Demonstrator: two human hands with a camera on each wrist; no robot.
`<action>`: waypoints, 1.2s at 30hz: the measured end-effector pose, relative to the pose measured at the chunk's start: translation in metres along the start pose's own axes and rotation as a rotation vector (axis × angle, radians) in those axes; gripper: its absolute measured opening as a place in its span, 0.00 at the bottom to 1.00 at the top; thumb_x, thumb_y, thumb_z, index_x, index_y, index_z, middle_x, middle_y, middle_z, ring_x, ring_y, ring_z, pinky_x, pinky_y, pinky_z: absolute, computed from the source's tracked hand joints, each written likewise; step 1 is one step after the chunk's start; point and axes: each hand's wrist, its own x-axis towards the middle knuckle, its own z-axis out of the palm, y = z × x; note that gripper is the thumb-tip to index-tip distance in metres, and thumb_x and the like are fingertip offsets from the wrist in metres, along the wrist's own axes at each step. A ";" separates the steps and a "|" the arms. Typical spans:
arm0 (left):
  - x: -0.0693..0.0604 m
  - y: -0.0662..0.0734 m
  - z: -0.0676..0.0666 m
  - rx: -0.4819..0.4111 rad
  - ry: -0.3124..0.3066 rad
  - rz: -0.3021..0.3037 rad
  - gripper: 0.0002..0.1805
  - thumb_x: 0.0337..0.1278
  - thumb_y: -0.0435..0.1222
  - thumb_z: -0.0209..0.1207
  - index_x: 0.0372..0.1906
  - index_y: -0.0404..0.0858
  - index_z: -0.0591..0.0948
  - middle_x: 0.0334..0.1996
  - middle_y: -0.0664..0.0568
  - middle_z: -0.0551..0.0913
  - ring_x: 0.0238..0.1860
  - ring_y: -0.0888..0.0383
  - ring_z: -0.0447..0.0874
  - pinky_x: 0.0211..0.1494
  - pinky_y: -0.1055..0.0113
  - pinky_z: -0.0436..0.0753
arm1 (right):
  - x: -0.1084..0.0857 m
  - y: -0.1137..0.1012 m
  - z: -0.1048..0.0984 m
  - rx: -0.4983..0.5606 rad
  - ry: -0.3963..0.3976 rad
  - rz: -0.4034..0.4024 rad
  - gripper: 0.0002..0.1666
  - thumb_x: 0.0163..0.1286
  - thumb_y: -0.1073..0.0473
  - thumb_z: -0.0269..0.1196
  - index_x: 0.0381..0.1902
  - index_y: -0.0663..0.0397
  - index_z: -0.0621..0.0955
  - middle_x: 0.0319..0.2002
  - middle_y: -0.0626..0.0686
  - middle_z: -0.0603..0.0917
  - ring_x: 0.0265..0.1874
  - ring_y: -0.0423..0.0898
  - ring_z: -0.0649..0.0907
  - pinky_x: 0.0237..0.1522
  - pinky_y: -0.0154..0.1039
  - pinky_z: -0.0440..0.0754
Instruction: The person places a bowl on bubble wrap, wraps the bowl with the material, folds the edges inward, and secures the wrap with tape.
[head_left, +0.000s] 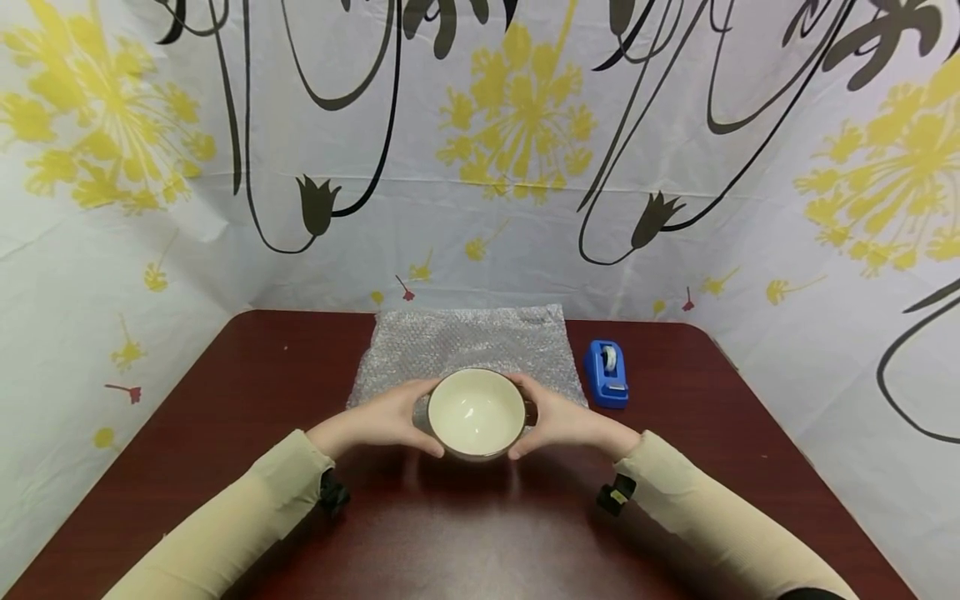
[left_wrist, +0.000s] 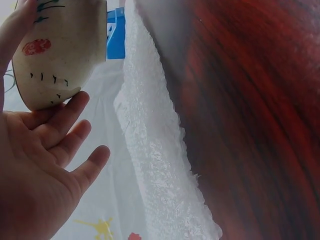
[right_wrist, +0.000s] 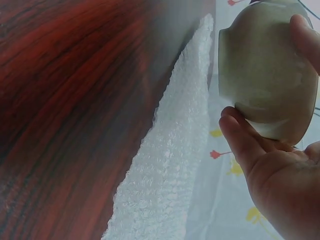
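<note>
A cream ceramic bowl (head_left: 477, 414) with a dark rim and side handles is held up between both hands, above the table and the near part of the bubble wrap. My left hand (head_left: 390, 418) grips its left side, thumb at the front and fingers behind. On the other side my right hand (head_left: 557, 419) grips around the right handle. The left wrist view shows the bowl's outer wall (left_wrist: 65, 60) with a red patch and small dark marks. In the right wrist view the wall (right_wrist: 267, 70) looks plain, with fingertips under it.
A sheet of bubble wrap (head_left: 472, 337) lies flat at the back of the dark red wooden table (head_left: 480, 533). To its right stands a blue tape dispenser (head_left: 607, 375) with a roll of tape. A patterned white curtain (head_left: 480, 250) hangs behind the table.
</note>
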 end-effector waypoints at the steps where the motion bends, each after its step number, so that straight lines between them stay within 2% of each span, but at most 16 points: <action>1: 0.001 0.000 0.000 -0.006 -0.004 0.006 0.58 0.33 0.53 0.77 0.73 0.40 0.63 0.66 0.48 0.70 0.68 0.49 0.64 0.67 0.48 0.64 | 0.000 0.000 0.000 -0.001 0.002 0.007 0.63 0.47 0.63 0.79 0.73 0.59 0.53 0.65 0.62 0.66 0.62 0.57 0.72 0.58 0.47 0.75; 7: 0.005 0.000 -0.005 -0.007 -0.001 0.030 0.56 0.34 0.51 0.78 0.72 0.38 0.64 0.64 0.48 0.72 0.66 0.49 0.66 0.66 0.48 0.66 | 0.002 -0.002 -0.003 0.007 0.021 0.041 0.65 0.47 0.64 0.79 0.74 0.58 0.50 0.67 0.63 0.64 0.62 0.59 0.71 0.58 0.49 0.75; 12: 0.007 0.000 -0.009 0.003 -0.001 -0.037 0.57 0.33 0.51 0.78 0.72 0.40 0.64 0.65 0.49 0.71 0.67 0.49 0.66 0.66 0.48 0.67 | 0.005 -0.004 -0.004 -0.016 0.035 0.059 0.65 0.48 0.64 0.78 0.75 0.61 0.49 0.66 0.65 0.64 0.61 0.60 0.73 0.56 0.49 0.77; 17: 0.009 -0.001 -0.013 -0.044 -0.024 -0.087 0.58 0.34 0.50 0.78 0.74 0.40 0.61 0.68 0.47 0.68 0.68 0.45 0.64 0.66 0.45 0.66 | 0.010 -0.005 -0.007 -0.002 0.034 0.077 0.64 0.49 0.62 0.78 0.75 0.58 0.51 0.67 0.64 0.64 0.61 0.60 0.72 0.55 0.50 0.77; 22: 0.014 -0.006 -0.015 -0.037 -0.034 -0.096 0.57 0.37 0.50 0.77 0.74 0.39 0.61 0.67 0.45 0.69 0.66 0.43 0.65 0.64 0.45 0.69 | 0.014 -0.002 -0.010 0.002 0.046 0.089 0.64 0.48 0.63 0.78 0.75 0.57 0.52 0.67 0.62 0.64 0.60 0.59 0.73 0.55 0.50 0.77; 28: 0.022 -0.011 -0.018 -0.032 -0.039 -0.092 0.57 0.38 0.48 0.77 0.73 0.35 0.60 0.67 0.41 0.67 0.66 0.41 0.66 0.63 0.45 0.69 | 0.019 0.000 -0.014 0.004 0.054 0.109 0.66 0.48 0.63 0.78 0.76 0.56 0.50 0.67 0.63 0.63 0.60 0.61 0.74 0.54 0.49 0.78; 36: 0.031 -0.017 -0.021 -0.027 -0.027 -0.114 0.56 0.36 0.48 0.78 0.73 0.39 0.62 0.67 0.45 0.69 0.67 0.44 0.65 0.64 0.44 0.69 | 0.025 0.009 -0.020 0.047 0.051 0.095 0.66 0.48 0.64 0.78 0.76 0.55 0.50 0.69 0.63 0.61 0.61 0.62 0.73 0.53 0.49 0.79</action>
